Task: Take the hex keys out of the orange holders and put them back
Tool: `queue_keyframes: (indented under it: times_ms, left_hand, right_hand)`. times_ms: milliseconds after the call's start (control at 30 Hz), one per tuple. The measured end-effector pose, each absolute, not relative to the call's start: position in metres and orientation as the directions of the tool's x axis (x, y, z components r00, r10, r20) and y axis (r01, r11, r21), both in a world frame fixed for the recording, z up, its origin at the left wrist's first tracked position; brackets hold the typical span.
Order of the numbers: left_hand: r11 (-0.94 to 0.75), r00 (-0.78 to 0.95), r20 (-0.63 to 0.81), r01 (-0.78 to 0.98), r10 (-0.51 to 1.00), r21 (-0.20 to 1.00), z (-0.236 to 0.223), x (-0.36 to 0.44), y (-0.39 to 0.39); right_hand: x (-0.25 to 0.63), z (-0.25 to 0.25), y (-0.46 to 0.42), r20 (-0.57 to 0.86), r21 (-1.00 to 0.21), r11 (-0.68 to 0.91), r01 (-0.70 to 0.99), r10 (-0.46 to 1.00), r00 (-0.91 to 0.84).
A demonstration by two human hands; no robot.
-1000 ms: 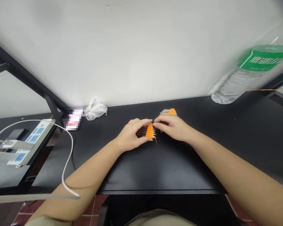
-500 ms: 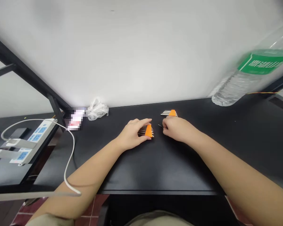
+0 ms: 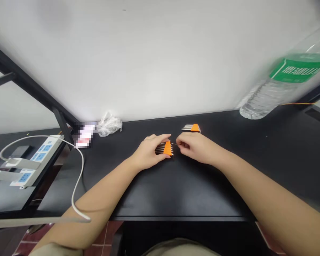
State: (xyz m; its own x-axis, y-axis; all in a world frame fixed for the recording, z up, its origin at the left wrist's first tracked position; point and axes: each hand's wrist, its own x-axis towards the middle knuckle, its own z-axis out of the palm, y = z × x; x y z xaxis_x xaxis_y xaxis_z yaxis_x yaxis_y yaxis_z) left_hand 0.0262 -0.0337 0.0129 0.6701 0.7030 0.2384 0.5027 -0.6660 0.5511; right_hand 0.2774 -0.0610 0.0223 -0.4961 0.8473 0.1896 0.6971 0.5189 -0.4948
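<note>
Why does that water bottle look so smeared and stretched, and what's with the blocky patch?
In the head view, the water bottle sits at the frame's edge, where wide-angle distortion seems to stretch it and blur softens it; the blocky patch is pixelation hiding whatever lies there; the wall glows brightest around it, while the left hand and right hand stay fairly sharp.

The left forearm (image 3: 96, 202) and right forearm (image 3: 256, 177) angle inward over the desk (image 3: 192, 192), wrists low and bent slightly. Near the desk's middle, the left hand (image 3: 148, 153) arches palm down, fingers curved forward. Just beside it, the right hand (image 3: 196, 147) curls into a tight pinch, not touching the left.
</note>
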Motion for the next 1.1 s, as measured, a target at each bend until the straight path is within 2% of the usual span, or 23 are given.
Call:
queue_keyframes:
  times_ms: [167, 433, 633, 733, 833, 900, 967, 1033, 1100]
  left_hand:
    - [-0.670, 0.674, 0.244, 0.492, 0.697, 0.556, 0.012, 0.026, -0.033]
    - [-0.650, 0.672, 0.213, 0.506, 0.709, 0.567, 0.013, 0.026, -0.035]
    - [-0.662, 0.667, 0.242, 0.494, 0.704, 0.565, 0.013, 0.026, -0.034]
    - [-0.693, 0.687, 0.285, 0.436, 0.669, 0.575, 0.016, 0.028, -0.036]
    - [-0.707, 0.700, 0.324, 0.360, 0.636, 0.609, 0.018, 0.030, -0.040]
    - [-0.708, 0.689, 0.363, 0.310, 0.627, 0.634, 0.018, 0.031, -0.043]
    - [-0.718, 0.660, 0.425, 0.259, 0.620, 0.646, 0.018, 0.031, -0.044]
    - [-0.737, 0.631, 0.484, 0.217, 0.606, 0.641, 0.017, 0.031, -0.045]
    - [-0.744, 0.613, 0.510, 0.202, 0.603, 0.637, 0.017, 0.032, -0.045]
  right_hand:
    - [0.279, 0.021, -0.063, 0.218, -0.446, 0.562, 0.697, 0.823, -0.524]
    - [0.280, 0.023, -0.068, 0.248, -0.283, 0.615, 0.736, 0.788, -0.563]
    - [0.275, 0.029, -0.074, 0.316, -0.244, 0.643, 0.726, 0.760, -0.568]
    - [0.271, 0.030, -0.075, 0.357, -0.349, 0.677, 0.648, 0.736, -0.576]
    - [0.269, 0.027, -0.070, 0.389, -0.564, 0.651, 0.509, 0.753, -0.531]
    - [0.269, 0.022, -0.066, 0.344, -0.743, 0.533, 0.404, 0.823, -0.453]
    - [0.270, 0.017, -0.062, 0.228, -0.901, 0.344, 0.266, 0.894, -0.385]
    - [0.269, 0.011, -0.060, 0.105, -0.978, 0.165, 0.129, 0.918, -0.382]
    - [0.266, 0.007, -0.059, 0.045, -0.997, 0.067, 0.037, 0.906, -0.422]
